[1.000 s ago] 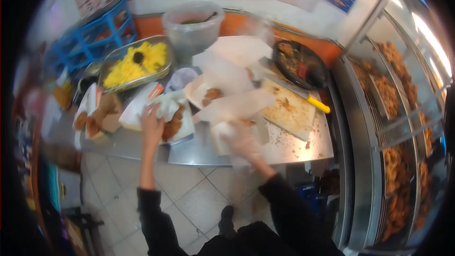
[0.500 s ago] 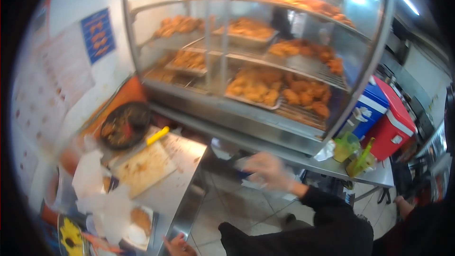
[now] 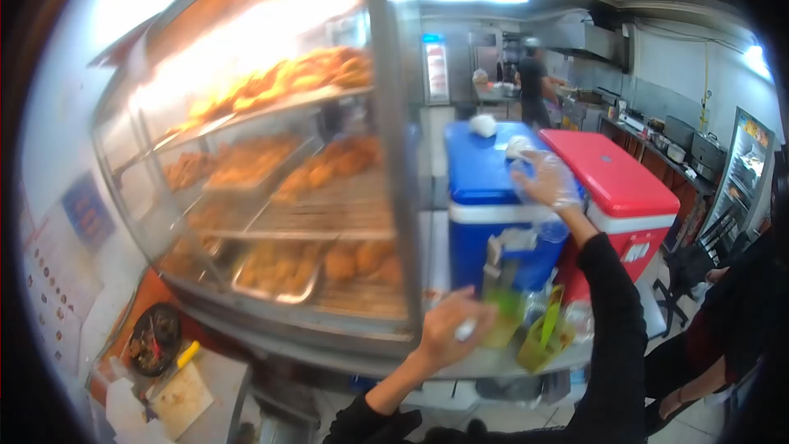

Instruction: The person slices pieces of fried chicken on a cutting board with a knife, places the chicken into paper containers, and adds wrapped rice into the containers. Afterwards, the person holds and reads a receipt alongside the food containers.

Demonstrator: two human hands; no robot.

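Observation:
My right hand (image 3: 546, 183), in a clear plastic glove, reaches over the blue cooler (image 3: 481, 173) with its fingers apart. Just beyond its fingertips lies a small white bundle (image 3: 519, 148) on the lid; any contact is unclear. Lower down, my left hand (image 3: 452, 330) is blurred, its fingers curled around a small whitish thing that I cannot make out. It is in front of the glass cabinet's lower corner, left of a green jug (image 3: 501, 316).
A heated glass cabinet (image 3: 393, 156) of fried food fills the left. Beside the blue cooler stands a red one (image 3: 612, 177). A green container (image 3: 546, 341) sits at the counter edge. One person (image 3: 715, 321) is at the right; another (image 3: 532, 82) works far back.
The view has swung right and up toward the coolers. My right hand has moved from beside the cabinet to over the blue cooler; my left hand has come from the cutting-board table toward the jug.

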